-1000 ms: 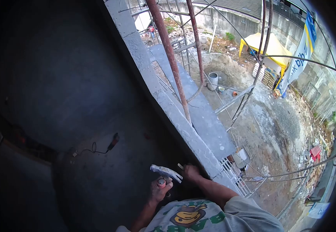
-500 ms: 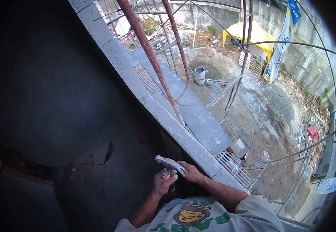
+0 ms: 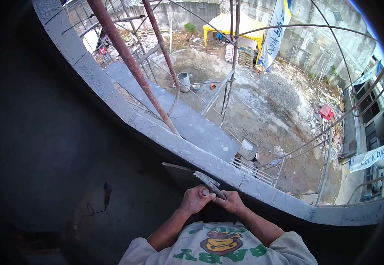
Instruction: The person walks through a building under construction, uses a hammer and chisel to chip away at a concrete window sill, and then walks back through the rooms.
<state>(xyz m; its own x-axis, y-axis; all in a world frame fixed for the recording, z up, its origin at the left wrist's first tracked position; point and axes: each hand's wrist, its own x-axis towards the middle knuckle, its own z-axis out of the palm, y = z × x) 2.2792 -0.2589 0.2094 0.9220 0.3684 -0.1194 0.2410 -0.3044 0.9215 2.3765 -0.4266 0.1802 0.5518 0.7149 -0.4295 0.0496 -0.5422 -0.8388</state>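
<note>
My left hand [image 3: 194, 200] is closed around an upright tool with a round grey end [image 3: 205, 192]; its lower part is hidden. Close beside it, my right hand [image 3: 231, 202] grips the near end of a grey, worn hammer-like tool [image 3: 208, 179]. That tool slants up and left, just beyond my left fingers, and its handle cannot be made out. Both hands are in front of my shirt, on the inner side of a grey block wall [image 3: 187, 150]. A thin flat board [image 3: 177, 173] leans by the wall, left of the tool.
A corded power tool [image 3: 107, 194] lies on the dark floor [image 3: 68, 163] at left. Beyond the wall are red-brown scaffold poles [image 3: 130, 66], a grey platform [image 3: 192, 121] and, far below, a yard with a yellow-edged canopy [image 3: 238, 24] and a bucket [image 3: 184, 79].
The view has swung to the right, showing more of the curving wall. Both hands and the grey tool appear further right, and the leaning board shows more clearly. Both hands have kept their hold.
</note>
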